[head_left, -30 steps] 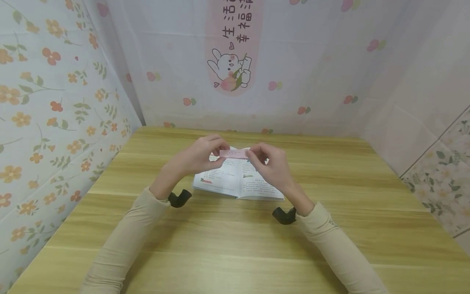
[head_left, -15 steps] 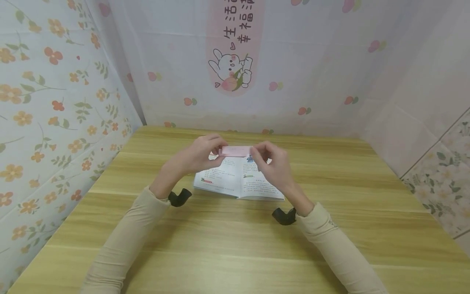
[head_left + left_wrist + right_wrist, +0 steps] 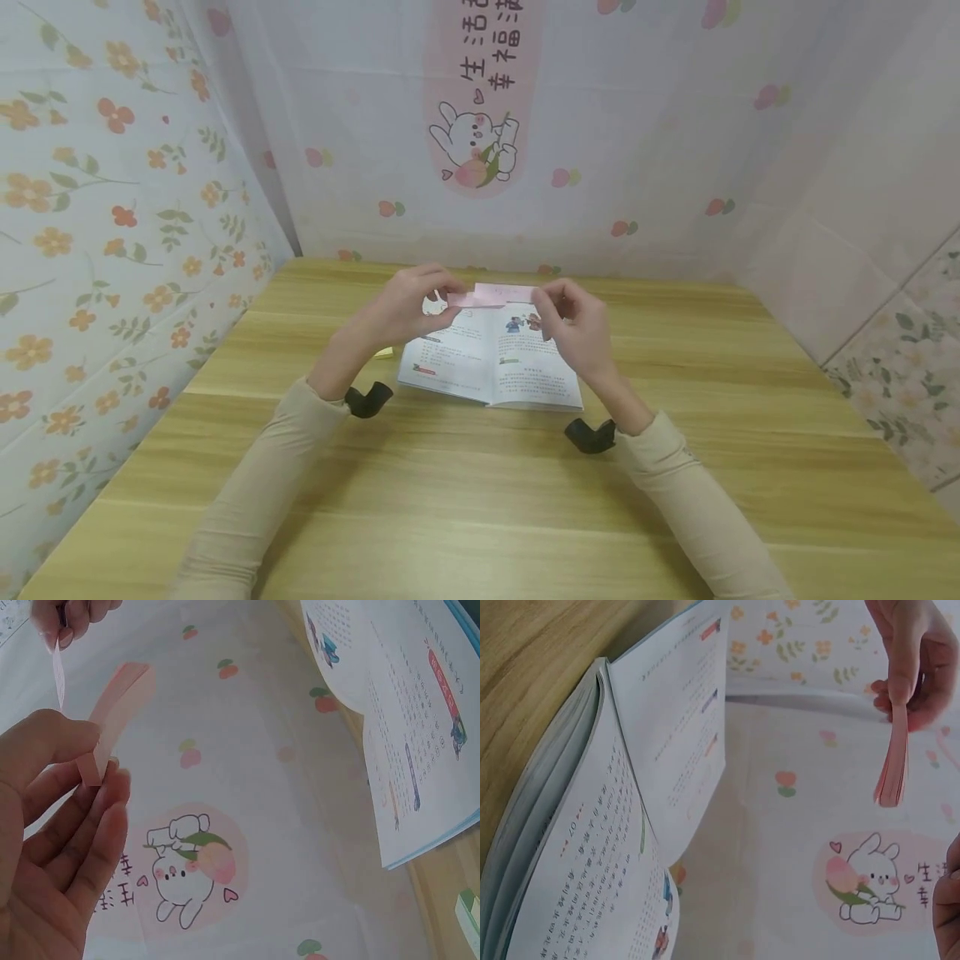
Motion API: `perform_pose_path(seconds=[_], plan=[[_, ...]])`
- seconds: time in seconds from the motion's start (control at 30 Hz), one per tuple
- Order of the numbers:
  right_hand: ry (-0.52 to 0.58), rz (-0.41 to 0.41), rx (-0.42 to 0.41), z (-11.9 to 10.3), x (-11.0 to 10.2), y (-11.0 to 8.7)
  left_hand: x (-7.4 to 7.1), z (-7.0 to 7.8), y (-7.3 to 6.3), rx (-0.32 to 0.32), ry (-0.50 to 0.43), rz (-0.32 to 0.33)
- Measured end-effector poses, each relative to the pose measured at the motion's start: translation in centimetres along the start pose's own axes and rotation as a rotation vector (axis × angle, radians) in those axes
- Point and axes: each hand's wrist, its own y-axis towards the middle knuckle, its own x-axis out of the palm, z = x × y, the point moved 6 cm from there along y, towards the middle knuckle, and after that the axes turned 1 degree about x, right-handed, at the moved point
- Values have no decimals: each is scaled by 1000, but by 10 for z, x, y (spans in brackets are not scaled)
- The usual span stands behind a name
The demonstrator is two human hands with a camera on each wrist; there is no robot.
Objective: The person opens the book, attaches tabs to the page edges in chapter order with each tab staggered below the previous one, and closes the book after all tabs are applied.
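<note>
My left hand pinches a pad of pink sticky notes by one end, thumb on top and fingers beneath. The right wrist view shows the loose end of the pad with its several layers slightly fanned. A single pink sticky note with faint writing is pinched between thumb and fingertips of my right hand. In the left wrist view this note hangs edge-on, apart from the pad. Both hands are over the upper part of an open book with printed text and small coloured pictures.
The book lies on a wooden table. Something small and yellow shows beside the left wrist. A green-and-white object is at the edge of the left wrist view. Patterned cloth hangs behind and at the sides.
The right hand has moved right and slightly up with one note, which has slid away from the pad. The left hand has risen a little. A yellow item now shows beside the left wrist.
</note>
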Motion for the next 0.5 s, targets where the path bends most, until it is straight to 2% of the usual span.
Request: perform_pose_path(seconds=[0.23,0.5], plan=[[30,44,42,8,-9,2,1,-3,4,-31,41,24],[65,77,48,9,-18,8,5,-2,11,-58,6,8]])
